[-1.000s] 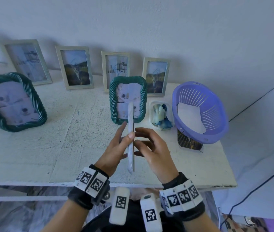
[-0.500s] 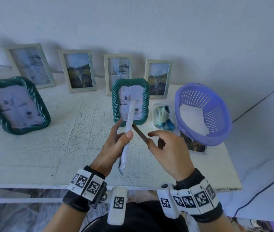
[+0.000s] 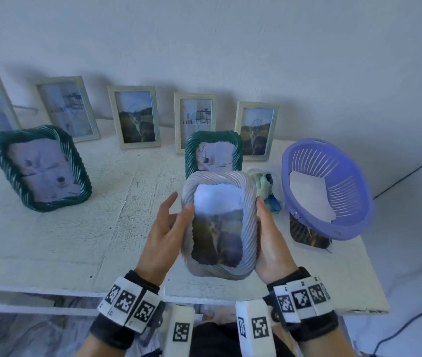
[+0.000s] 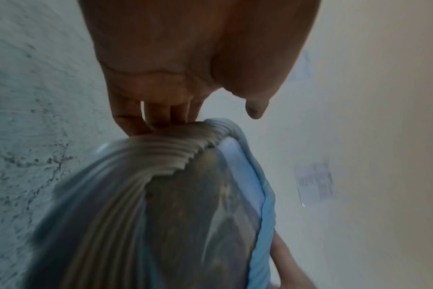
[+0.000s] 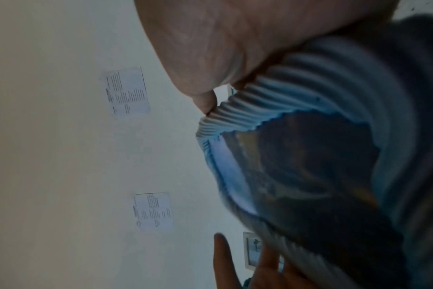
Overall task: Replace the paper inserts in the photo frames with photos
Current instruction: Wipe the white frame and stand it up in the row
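The fingers (image 4: 146,115) of the left hand (image 3: 164,235) lie straight and a little spread against the left side of a pale grey, rope-patterned oval photo frame (image 3: 218,225), with the thumb tip on its front edge. The right hand (image 3: 273,243) cups the right side; its thumb lies along the rim, and its other fingers are hidden behind the frame, so I cannot tell how they lie. Both palms face each other, wrists low, and the frame is held upright in the air above the front edge of the white tabletop (image 3: 76,240), its face toward the person.

This frame already shows a landscape photo. Two of the small pale rectangular frames (image 3: 137,117) along the back edge seem to show a similar landscape picture, so they look done. The others there, and the dark green rope-patterned frame (image 3: 213,153) just behind the hands, seem to hold stock inserts, so I judge that several remain. About the second green frame (image 3: 41,167) at the left I cannot tell. The purple plastic basket (image 3: 328,186) at the right edge holds a white sheet.
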